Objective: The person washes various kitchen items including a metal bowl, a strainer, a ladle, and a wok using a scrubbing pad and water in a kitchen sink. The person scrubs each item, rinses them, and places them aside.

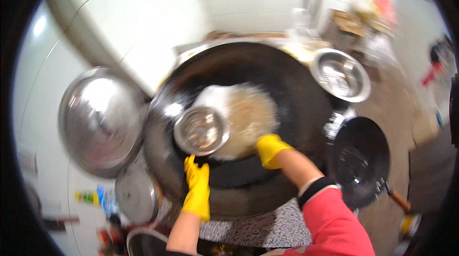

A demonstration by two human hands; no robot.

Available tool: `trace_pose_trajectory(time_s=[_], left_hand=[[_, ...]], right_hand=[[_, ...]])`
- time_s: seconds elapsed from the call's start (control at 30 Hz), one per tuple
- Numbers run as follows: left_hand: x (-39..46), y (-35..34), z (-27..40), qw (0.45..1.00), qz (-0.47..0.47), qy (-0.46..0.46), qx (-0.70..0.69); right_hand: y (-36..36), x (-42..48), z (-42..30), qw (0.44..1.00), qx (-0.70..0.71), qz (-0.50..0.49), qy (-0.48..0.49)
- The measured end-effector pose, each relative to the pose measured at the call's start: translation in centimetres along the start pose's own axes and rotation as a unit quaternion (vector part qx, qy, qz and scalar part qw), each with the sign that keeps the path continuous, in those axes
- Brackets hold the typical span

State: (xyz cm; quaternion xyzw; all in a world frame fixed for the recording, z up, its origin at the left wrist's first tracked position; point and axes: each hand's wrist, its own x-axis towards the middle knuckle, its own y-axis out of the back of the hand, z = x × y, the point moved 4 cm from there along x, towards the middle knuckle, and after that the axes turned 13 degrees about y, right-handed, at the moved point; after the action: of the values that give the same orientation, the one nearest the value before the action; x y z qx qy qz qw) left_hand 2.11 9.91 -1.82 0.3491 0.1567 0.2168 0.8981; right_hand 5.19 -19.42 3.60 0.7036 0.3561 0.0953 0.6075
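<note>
Both my hands wear yellow rubber gloves over a very large dark wok (229,198). My left hand (198,180) is at the near rim of a round stainless steel bowl (200,131), its fingers reaching the rim; whether they grip it is unclear. The bowl stands tilted in the left part of the wok. Cloudy, foamy liquid (251,116) lies at the wok's bottom, right of the bowl. My right hand (269,151) is at the near right edge of the liquid, its fingers hidden or blurred.
A large metal lid (104,123) leans at the left, above a smaller round lid (135,195). Another steel bowl (340,75) is at the wok's upper right. A smaller black wok (359,159) with a wooden handle sits right. Tiled walls (258,1) rise behind.
</note>
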Motion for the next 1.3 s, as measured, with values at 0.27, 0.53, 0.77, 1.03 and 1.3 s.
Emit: trace_pose_trajectory(time_s=[0.27, 0.53, 0.77, 1.03, 1.3], left_hand=[[-9.4, -5.0, 1.8, 0.896, -0.392, 0.053, -0.201], [-17.1, -0.8, 15.9, 0.863, -0.143, -0.467, 0.127], [-18.1, 2.6, 17.8, 0.817, -0.062, -0.547, 0.173], [-18.9, 5.4, 20.9, 0.752, 0.052, -0.633, 0.175], [-16.3, 6.4, 12.4, 0.884, 0.051, -0.425, 0.187]], right_hand=[[2.2, -4.8, -11.4, 0.989, 0.035, 0.029, 0.138], [4.1, -13.4, -7.0, 0.911, 0.337, 0.233, -0.037], [4.4, -12.1, -5.7, 0.837, 0.454, 0.306, 0.005], [3.3, -6.2, -6.7, 0.672, 0.737, -0.041, 0.063], [3.2, 0.3, -6.2, 0.958, 0.274, -0.074, -0.032]])
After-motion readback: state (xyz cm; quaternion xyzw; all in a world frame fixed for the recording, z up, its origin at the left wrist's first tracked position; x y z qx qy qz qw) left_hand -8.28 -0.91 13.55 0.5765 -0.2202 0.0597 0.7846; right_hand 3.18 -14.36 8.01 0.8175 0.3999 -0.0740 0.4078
